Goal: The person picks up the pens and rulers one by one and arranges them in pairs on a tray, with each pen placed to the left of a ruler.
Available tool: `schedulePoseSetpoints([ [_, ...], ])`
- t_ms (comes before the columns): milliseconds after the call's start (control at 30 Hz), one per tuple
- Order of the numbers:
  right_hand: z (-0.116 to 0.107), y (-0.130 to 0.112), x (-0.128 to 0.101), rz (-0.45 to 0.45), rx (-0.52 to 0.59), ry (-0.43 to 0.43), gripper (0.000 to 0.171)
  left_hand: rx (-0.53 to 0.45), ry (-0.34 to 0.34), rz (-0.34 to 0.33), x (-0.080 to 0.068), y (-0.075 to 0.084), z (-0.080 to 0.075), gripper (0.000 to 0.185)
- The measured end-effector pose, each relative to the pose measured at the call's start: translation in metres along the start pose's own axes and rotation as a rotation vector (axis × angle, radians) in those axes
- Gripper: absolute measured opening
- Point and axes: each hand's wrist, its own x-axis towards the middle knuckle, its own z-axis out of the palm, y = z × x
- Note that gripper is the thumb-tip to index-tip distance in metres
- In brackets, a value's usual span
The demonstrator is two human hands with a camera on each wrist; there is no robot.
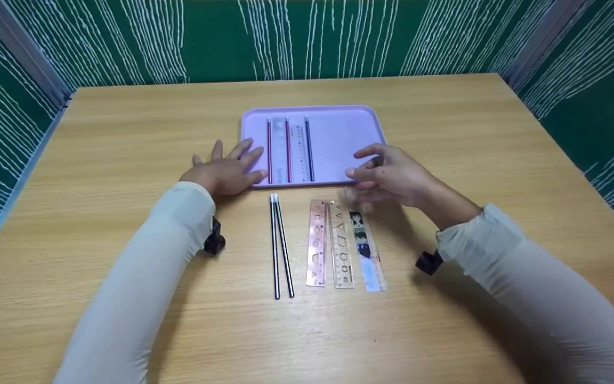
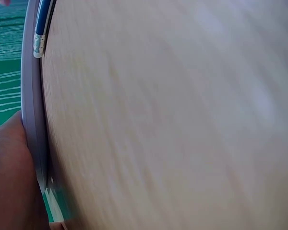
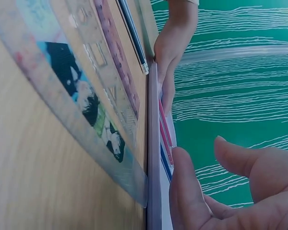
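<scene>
My left hand [image 1: 227,169] rests with spread fingers on the front left corner of a purple tray [image 1: 347,136]. At the tray's front right edge is my right hand [image 1: 395,173], its fingers loosely bent and holding nothing. Inside the tray, from the left, lie a red pencil [image 1: 269,152], a clear ruler [image 1: 279,146], another red pencil [image 1: 288,152], a second clear ruler [image 1: 299,154] and a dark blue pencil [image 1: 309,152]. The right wrist view shows the thumb and fingers apart beside the tray's rim [image 3: 155,143].
In front of the tray, two dark striped pencils [image 1: 275,250] lie close together. To their right are a pink ruler [image 1: 316,242], a clear ruler with cut-out shapes [image 1: 341,245] and a ruler with cartoon figures [image 1: 363,245]. Green, white-streaked panels [image 1: 221,42] border the wooden table [image 1: 126,128].
</scene>
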Motion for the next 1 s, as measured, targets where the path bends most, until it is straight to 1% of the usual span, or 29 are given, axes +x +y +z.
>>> schedulePoseSetpoints([
  [233, -0.003, 0.008, -0.009, 0.009, -0.003, -0.005, 0.07, -0.003, -0.002, -0.008, 0.001, 0.0, 0.0, 0.073],
  [467, -0.005, 0.018, -0.016, -0.007, 0.023, -0.063, 0.072, 0.005, 0.0, -0.005, 0.001, 0.0, 0.0, 0.073],
  [700, -0.004, 0.027, -0.021, -0.011, 0.021, -0.064, 0.07, -0.002, 0.003, -0.011, 0.001, 0.0, 0.0, 0.073],
  [833, -0.003, 0.032, -0.023, 0.002, 0.033, -0.074, 0.069, -0.006, -0.001, -0.015, 0.0, 0.0, 0.0, 0.073],
  [1000, -0.001, 0.038, -0.023, 0.008, 0.021, -0.083, 0.07, 0.001, -0.001, -0.007, 0.0, 0.0, -0.001, 0.073],
])
